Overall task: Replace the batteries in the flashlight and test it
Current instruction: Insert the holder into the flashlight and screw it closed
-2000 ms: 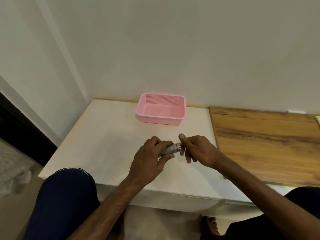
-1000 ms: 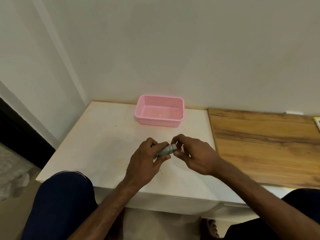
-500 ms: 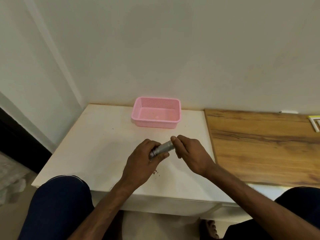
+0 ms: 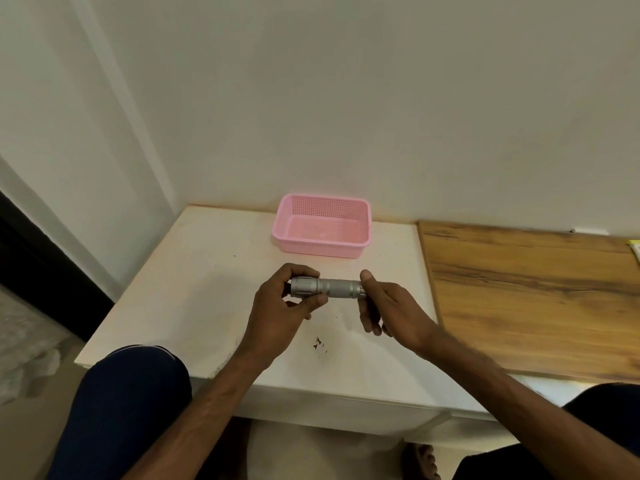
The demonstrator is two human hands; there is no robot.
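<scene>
Trousers of dark blue cover my left knee at the lower left, close against the front edge of the low white table. Over that table, my left hand grips the wide ribbed head of the short silver metal flashlight, with my fingers curled over the top of it and my thumb pressed up from below. The flashlight lies level in the air between my two hands, clear of the table top, its head pointing left and its slim knurled barrel bare in the middle. Behind it, well apart from my hands and set against the pale wall, stands the pink plastic mesh basket, a shallow rectangle with its opening up. On the table nearer to me, below the gap between my hands, lies a small scatter of dark specks. My right hand pinches the tail end of the flashlight, thumb on top and the other fingers curled underneath. My fingers hide the very end, so I cannot tell how the cap sits there. Just right of the white table lies a brown wood-grain board, its left edge touching the table's right side. My right knee shows dark at the lower right, and a bare foot rests on the floor below the table's front edge.
</scene>
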